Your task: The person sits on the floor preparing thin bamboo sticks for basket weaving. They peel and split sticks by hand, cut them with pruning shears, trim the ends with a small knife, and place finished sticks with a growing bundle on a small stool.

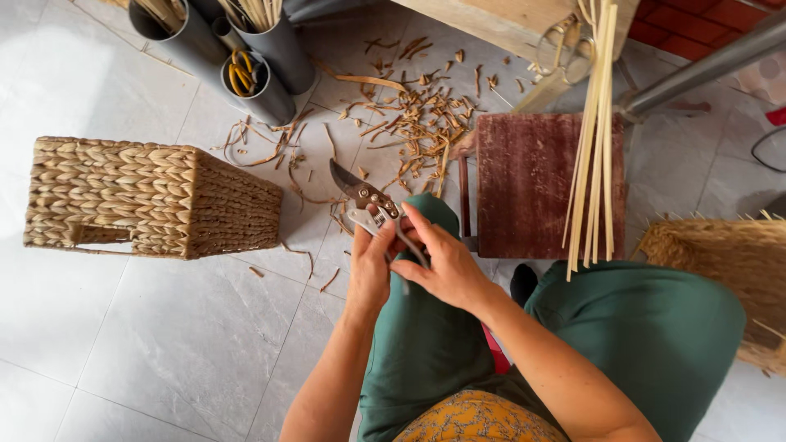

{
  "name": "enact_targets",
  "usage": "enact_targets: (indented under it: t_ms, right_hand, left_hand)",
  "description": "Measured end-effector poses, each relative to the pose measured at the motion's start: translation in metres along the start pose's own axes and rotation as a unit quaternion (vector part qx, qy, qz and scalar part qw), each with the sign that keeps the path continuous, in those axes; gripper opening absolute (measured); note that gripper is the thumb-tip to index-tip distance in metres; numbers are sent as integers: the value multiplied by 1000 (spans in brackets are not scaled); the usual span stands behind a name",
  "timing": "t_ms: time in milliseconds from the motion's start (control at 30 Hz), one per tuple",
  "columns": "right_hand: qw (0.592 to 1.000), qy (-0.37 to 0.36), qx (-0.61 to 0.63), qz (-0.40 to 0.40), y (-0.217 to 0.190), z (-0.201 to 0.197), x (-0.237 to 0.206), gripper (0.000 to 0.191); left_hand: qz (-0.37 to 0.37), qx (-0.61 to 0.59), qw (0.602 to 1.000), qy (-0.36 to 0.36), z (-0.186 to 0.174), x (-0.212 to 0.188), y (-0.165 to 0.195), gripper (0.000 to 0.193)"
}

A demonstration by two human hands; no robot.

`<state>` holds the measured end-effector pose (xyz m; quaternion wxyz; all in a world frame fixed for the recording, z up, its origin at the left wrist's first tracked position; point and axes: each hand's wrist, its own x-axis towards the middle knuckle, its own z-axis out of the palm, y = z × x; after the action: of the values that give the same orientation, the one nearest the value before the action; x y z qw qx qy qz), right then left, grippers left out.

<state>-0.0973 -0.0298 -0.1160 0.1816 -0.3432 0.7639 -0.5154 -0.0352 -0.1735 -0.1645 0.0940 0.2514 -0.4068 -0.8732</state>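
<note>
Both hands are holding the garden cutters (364,199) over the knees: the left hand (370,266) is wrapping the handles, the right hand (442,262) is pinching them. Lots of cut bits (417,123) are already lying on the floor, and long pale sticks (594,139) are waiting uncut.
</note>
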Motion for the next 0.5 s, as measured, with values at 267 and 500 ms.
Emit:
enact_targets:
  t_ms: [267,500]
  right_hand:
    - [947,176,-258,77,130,-43,31,53]
    - [898,146,-409,73,177,-36,27,62]
  left_hand:
    - [-69,-11,995,66,-75,125,21,25]
    - [-73,17,994,85,-142,234,70,17]
